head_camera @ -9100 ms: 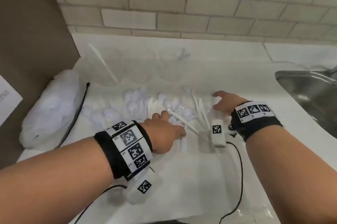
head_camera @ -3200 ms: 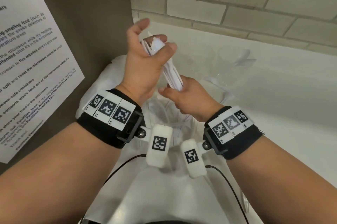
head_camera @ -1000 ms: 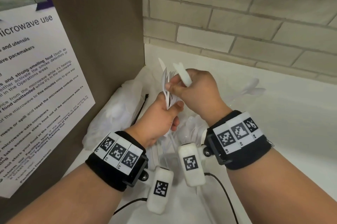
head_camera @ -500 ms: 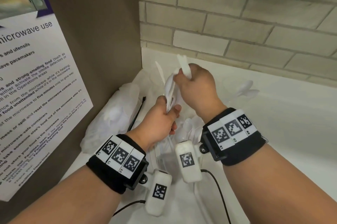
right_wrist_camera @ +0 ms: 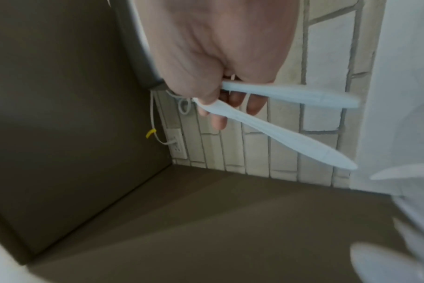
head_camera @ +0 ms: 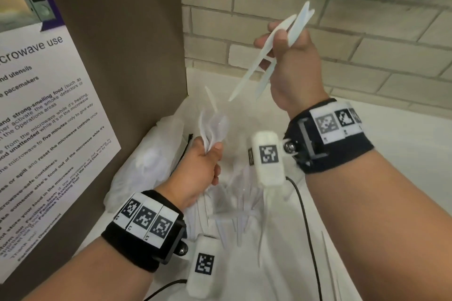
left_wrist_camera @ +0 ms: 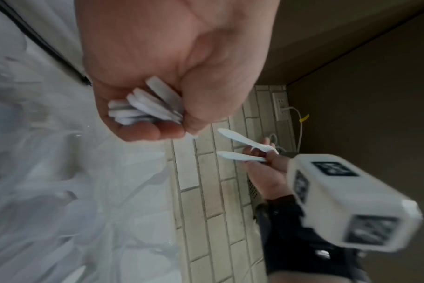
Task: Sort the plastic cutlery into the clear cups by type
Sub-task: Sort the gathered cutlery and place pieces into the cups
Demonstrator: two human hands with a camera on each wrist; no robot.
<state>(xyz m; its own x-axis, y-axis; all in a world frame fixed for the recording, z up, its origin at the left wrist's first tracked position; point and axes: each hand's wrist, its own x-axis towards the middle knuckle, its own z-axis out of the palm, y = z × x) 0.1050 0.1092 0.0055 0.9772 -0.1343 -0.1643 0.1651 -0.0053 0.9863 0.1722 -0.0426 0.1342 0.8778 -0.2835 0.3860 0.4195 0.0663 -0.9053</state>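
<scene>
My right hand (head_camera: 278, 46) is raised in front of the brick wall and grips two white plastic knives (head_camera: 266, 61) that cross in a V, tips pointing down-left. The right wrist view shows the same two knives (right_wrist_camera: 286, 122) pinched under my thumb and fingers (right_wrist_camera: 218, 118). Lower and to the left, my left hand (head_camera: 208, 154) grips a bundle of several white utensils (head_camera: 212, 127). Their rounded handle ends (left_wrist_camera: 145, 107) stick out of my fist in the left wrist view. Loose white cutlery (head_camera: 234, 207) lies on the counter under my hands. The clear cups do not show plainly.
A brown side panel with a microwave notice (head_camera: 49, 105) stands close on the left. A crumpled plastic bag (head_camera: 151, 161) lies against it. The brick wall (head_camera: 367, 43) closes the back. White counter (head_camera: 403, 178) stretches to the right. A black cable (head_camera: 305, 215) hangs from my right wrist.
My right hand has pulled two knives out of the bundle and lifted them up and to the right. My left hand has sunk lower with the other utensils in it.
</scene>
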